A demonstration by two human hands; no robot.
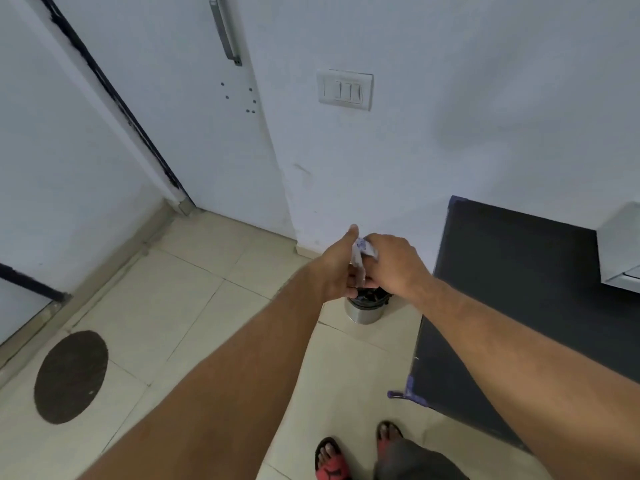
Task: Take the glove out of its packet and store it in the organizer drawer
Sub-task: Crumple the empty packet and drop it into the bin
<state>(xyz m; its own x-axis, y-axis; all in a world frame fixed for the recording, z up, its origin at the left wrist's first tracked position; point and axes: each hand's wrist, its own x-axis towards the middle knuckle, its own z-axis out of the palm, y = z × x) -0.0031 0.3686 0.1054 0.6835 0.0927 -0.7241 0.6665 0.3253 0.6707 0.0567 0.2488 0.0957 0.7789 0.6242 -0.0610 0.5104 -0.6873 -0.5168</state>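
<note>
Both arms reach out over the floor, hands meeting above a small steel bin [363,311]. Between them is a crumpled white packet [360,256] with blue print. My left hand [337,268] grips its lower part, thumb pointing up. My right hand [391,263] pinches the top of the packet from the right. Whether a glove is inside cannot be told. The white organizer [620,244] stands at the far right on a black table [512,289]; only its corner shows.
The bin has a black liner and stands on beige tiles by the white wall. A switch plate [345,89] is on the wall, a door with a metal handle [225,29] at left. A dark round mat [71,377] lies lower left. My sandalled feet [332,459] are below.
</note>
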